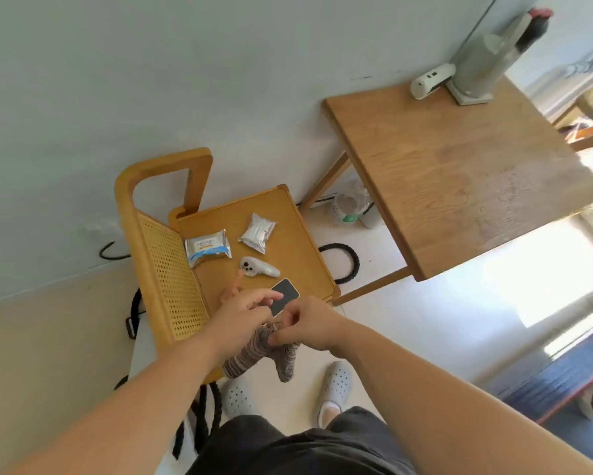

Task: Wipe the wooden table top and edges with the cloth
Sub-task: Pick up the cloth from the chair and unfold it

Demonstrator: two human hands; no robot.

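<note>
Both hands meet low in the view, over the near edge of a small wooden side table. The right hand pinches the top of the cloth between thumb and fingers; the left hand is closed on the same bunched top, its index finger stretched out. The cloth is a soft, striped brown-grey knit that hangs limp in two lobes below the hands, so it looks light, floppy and easy to fold; I would gather it into a flat pad in one palm before wiping.

At about 12 o'clock from the hands lie a dark phone, a white controller and two foil packets. At about 2 o'clock, well apart, stands the tabletop, smooth grained oak with squared edges, still to be wiped.
</note>
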